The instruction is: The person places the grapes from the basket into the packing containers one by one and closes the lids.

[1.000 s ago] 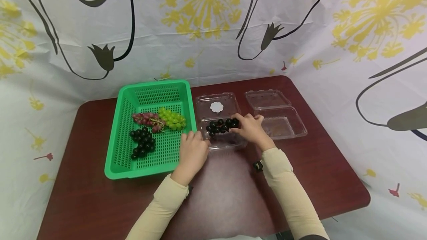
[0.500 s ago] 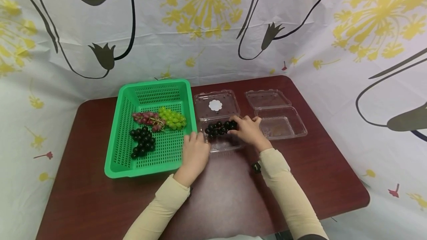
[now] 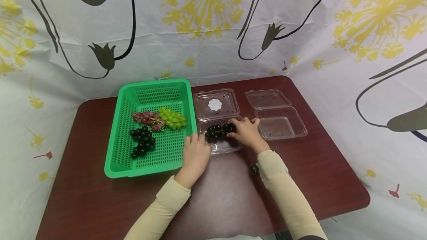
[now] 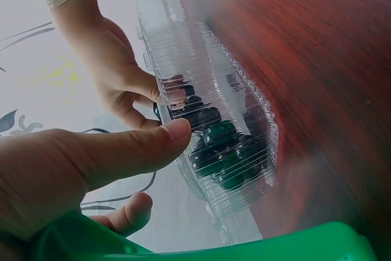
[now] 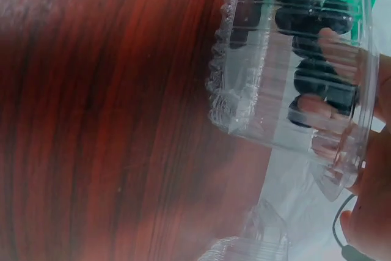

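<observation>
A bunch of black grapes lies in the base of an open clear plastic clamshell container. My right hand reaches over the container's right side, with thumb and fingers on the right end of the bunch. Through the clear wall in the right wrist view, fingertips press against the grapes. Between the green basket and the container is my left hand. Its straight thumb lies at the container's rim in the left wrist view, and its other fingers are partly hidden.
The green basket on the left holds red grapes, green grapes and another black bunch. A second clear container lies open at the right. All stand on a dark red table before a patterned curtain.
The black grapes have shifted slightly left and toward me in the container, with the right hand following. The container has turned a little, and the left hand has barely moved.
</observation>
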Tool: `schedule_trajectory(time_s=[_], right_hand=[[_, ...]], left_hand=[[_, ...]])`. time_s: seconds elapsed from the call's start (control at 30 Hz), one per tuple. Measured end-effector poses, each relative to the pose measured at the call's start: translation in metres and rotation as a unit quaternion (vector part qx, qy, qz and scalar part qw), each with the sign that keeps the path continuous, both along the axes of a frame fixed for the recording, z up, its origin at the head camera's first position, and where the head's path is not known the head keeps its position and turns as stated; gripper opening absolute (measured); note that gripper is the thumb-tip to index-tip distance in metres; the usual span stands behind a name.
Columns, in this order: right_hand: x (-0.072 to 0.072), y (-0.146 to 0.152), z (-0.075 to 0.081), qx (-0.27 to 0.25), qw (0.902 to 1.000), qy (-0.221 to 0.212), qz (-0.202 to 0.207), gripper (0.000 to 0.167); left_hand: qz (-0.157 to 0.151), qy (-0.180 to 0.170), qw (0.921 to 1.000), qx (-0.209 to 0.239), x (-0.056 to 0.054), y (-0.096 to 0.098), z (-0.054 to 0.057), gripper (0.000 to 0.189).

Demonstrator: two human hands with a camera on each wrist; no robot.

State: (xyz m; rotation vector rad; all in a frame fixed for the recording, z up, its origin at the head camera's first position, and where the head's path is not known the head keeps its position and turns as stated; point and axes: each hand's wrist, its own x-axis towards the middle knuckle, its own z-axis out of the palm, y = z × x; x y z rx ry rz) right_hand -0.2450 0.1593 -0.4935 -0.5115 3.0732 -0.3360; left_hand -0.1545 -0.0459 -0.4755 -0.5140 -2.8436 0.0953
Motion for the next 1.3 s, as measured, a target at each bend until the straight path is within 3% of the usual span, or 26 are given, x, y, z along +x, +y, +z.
schedule_trajectory(time_s=[0.57, 1.3], right_hand=[[0.007, -0.006, -0.005, 0.088, 0.9948, 0.051, -0.001, 0.049], [0.006, -0.015, -0.01, 0.111, 0.9924, 0.052, 0.001, 0.047]], left_hand=[[0.009, -0.004, 0.9998, -0.015, 0.001, 0.004, -0.002, 0.007], [0.009, -0.005, 0.9996, -0.025, 0.0, 0.0, -0.002, 0.005]])
